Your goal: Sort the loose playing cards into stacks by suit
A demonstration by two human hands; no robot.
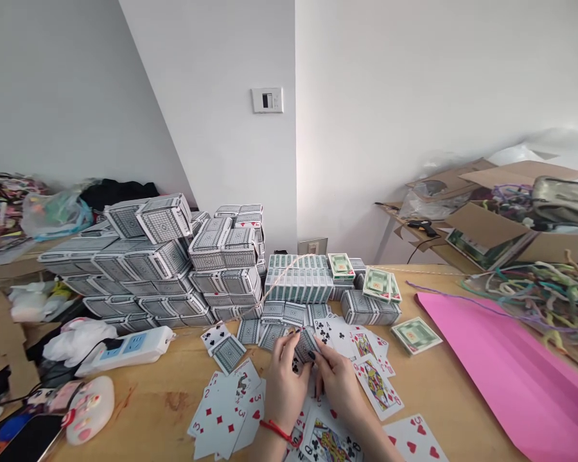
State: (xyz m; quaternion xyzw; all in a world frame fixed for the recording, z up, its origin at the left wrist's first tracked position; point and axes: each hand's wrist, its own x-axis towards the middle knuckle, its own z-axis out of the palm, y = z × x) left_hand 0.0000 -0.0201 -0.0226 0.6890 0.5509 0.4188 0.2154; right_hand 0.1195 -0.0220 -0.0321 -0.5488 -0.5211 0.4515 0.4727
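Observation:
Between my two hands I hold a few playing cards (306,346), their grey patterned back turned up. My left hand (285,378), with a red cord at the wrist, is closed on their left side. On the right side, the fingers of my right hand (336,375) pinch the same cards. Loose face-up cards (220,410) lie fanned at the left, and a queen card (330,439) shows under my wrists. More face-up cards (376,385) spread to the right, with a five of hearts (417,439) near the front edge.
Wrapped bundles of cards (164,256) are stacked high at the back left. Behind my hands stands a row of card boxes (298,279); a green box (417,335) lies at right. A pink sheet (501,372), power strip (128,350) and phone (31,439) flank the area.

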